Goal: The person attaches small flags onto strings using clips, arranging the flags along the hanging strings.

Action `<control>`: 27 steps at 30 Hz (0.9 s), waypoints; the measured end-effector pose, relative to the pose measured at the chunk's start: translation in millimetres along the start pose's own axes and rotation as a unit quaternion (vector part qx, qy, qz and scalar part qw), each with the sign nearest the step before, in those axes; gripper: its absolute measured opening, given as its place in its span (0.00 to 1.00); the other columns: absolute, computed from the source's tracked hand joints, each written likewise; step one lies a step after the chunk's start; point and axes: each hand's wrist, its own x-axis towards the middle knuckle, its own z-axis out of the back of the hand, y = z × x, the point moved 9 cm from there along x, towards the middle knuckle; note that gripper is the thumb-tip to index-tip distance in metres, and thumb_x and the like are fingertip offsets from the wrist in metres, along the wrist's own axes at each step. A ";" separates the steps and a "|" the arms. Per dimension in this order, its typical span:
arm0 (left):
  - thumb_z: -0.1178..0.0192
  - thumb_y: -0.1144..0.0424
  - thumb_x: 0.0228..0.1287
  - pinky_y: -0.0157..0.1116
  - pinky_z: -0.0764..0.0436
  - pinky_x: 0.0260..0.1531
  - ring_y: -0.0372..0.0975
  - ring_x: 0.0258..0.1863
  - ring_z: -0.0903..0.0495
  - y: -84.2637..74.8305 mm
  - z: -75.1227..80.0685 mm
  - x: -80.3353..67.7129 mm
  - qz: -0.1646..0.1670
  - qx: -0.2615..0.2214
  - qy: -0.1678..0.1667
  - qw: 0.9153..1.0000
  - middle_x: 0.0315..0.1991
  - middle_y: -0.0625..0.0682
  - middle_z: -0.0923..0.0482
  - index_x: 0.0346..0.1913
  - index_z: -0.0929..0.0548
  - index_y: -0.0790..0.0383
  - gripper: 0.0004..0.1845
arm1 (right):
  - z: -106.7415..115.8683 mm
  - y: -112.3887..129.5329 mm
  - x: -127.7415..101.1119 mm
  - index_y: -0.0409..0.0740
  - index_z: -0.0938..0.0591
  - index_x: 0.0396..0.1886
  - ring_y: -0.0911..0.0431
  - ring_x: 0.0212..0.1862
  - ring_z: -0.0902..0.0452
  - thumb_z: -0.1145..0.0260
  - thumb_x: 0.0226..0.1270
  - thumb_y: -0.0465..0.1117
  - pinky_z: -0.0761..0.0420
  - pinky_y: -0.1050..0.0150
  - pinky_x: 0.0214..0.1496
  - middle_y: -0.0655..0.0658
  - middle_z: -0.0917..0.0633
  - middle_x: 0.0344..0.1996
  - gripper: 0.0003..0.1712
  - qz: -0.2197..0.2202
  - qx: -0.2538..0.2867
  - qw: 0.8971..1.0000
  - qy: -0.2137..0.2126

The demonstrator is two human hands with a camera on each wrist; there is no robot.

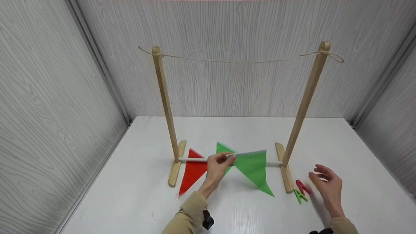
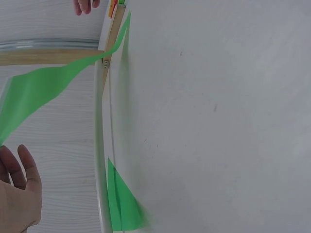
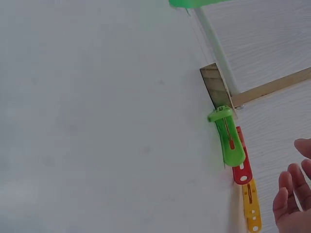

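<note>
My left hand (image 1: pixel 216 169) pinches one upper corner of a green triangular pennant (image 1: pixel 255 165), held up before the wooden stand with its point hanging down to the right. Behind that hand, a second green pennant (image 1: pixel 223 148) and a red pennant (image 1: pixel 191 172) lie by the stand's white crossbar (image 1: pixel 195 159). On the right, my right hand (image 1: pixel 328 187) hovers with loosely bent fingers, apparently holding nothing. Close to it lie a green clothespin (image 3: pixel 233 148), a red clothespin (image 3: pixel 242 174) and a yellow clothespin (image 3: pixel 251 208), the yellow one mostly hidden in the head view.
Two wooden posts (image 1: pixel 166 107) rise from flat feet (image 1: pixel 174 174) on the white table (image 1: pixel 130 195). A thin string (image 1: pixel 240 62) spans their tops, knotted at both ends with a loop on the right. Grey wood-grained panels (image 1: pixel 240 91) enclose the back and sides.
</note>
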 end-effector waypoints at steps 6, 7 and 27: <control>0.32 0.64 0.66 0.33 0.12 0.45 0.35 0.33 0.16 0.2 -0.3 -0.2 0.007 -0.005 0.001 1.000 0.30 0.51 0.16 0.47 0.13 0.70 0.13 | 4.9 -9.4 1.2 0.37 0.23 0.64 0.60 0.48 0.31 0.33 0.69 0.37 0.31 0.78 0.42 0.46 0.19 0.51 0.25 -0.029 -0.035 0.999 -0.002; 0.33 0.64 0.66 0.33 0.12 0.45 0.35 0.33 0.15 0.1 -0.3 -0.5 0.007 -0.005 0.002 1.000 0.31 0.51 0.16 0.48 0.13 0.70 0.13 | 4.3 -11.8 1.0 0.36 0.24 0.65 0.57 0.50 0.32 0.34 0.69 0.37 0.31 0.78 0.41 0.41 0.21 0.55 0.26 -0.038 -0.045 0.998 0.005; 0.33 0.64 0.67 0.34 0.12 0.46 0.35 0.34 0.15 5.8 -2.8 -2.4 0.026 -0.022 0.014 0.999 0.33 0.50 0.14 0.49 0.14 0.70 0.14 | -3.3 -35.7 6.5 0.25 0.35 0.69 0.39 0.56 0.34 0.36 0.67 0.34 0.27 0.47 0.64 0.26 0.30 0.60 0.34 -0.109 -0.132 0.980 0.100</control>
